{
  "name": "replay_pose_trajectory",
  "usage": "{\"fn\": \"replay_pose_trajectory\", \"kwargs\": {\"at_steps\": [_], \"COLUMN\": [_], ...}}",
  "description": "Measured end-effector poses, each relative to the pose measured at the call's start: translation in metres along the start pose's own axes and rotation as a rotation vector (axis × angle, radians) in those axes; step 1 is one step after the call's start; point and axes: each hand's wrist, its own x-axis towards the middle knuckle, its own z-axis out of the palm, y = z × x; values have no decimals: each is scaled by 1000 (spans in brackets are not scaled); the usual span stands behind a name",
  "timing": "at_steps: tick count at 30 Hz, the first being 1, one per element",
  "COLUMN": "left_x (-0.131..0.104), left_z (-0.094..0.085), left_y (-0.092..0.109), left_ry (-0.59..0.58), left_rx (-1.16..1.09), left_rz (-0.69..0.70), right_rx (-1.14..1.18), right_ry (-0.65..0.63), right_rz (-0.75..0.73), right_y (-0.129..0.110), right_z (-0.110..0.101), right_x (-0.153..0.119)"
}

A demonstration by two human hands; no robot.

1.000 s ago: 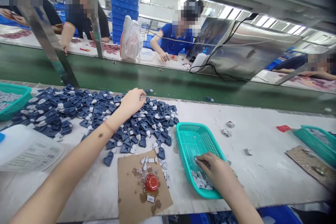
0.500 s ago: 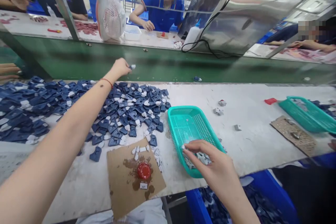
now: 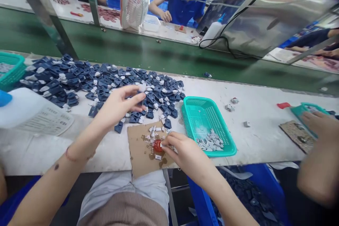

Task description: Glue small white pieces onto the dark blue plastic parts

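My left hand (image 3: pixel 118 104) is raised over the near side of a heap of navy-blue pieces with white tips (image 3: pixel 116 77). Its thumb and fingers close on a blurred navy piece with a whitish tip (image 3: pixel 142 87). My right hand (image 3: pixel 185 150) pinches a small white piece (image 3: pixel 162 144) at the edge of a red cap (image 3: pixel 157 145), which sits on a wet-stained cardboard sheet (image 3: pixel 140 162). Small white pieces (image 3: pixel 153 130) lie on the cardboard behind the cap, and one labelled piece (image 3: pixel 158 157) is in front. Right of that, a green basket (image 3: pixel 230 148) holds many white pieces.
A white bottle (image 3: pixel 34 113) lies at left, near another green basket (image 3: pixel 18 67). Behind the bench runs a green belt (image 3: pixel 127 47), with people working beyond. A co-worker's blurred hand (image 3: pixel 315 120) is at right. A blue bin (image 3: pixel 275 187) stands below the bench.
My left hand has come back from above the green belt to the heap. My right hand has moved left from the green basket to the red cap. The view has shifted.
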Motion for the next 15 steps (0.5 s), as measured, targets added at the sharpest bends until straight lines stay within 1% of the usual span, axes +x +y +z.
{"fn": "replay_pose_trajectory", "kwargs": {"at_steps": [3, 7, 9, 11, 13, 15], "left_x": [-38, -74, -85, -93, -99, -102], "left_z": [-6, -7, -3, 3, 10, 15], "left_y": [-22, -50, -62, -71, -77, -81], "left_ry": [-11, 51, 51, 23, -1, -9], "left_rx": [-75, -85, -124, -189, -239, -266], "left_rz": [-169, -304, -353, -386, -394, -373], "right_rx": [-54, -68, -62, -58, -54, -40], "right_ry": [-37, -68, -69, -79, -85, -70], "right_rz": [12, 60, 82, 88, 87, 98], "right_y": [-5, -10, -11, -11, -11, -11], "right_z": [-2, -5, -6, -6, -5, -5], "right_x": [2, 5, 6, 7, 7, 7]}}
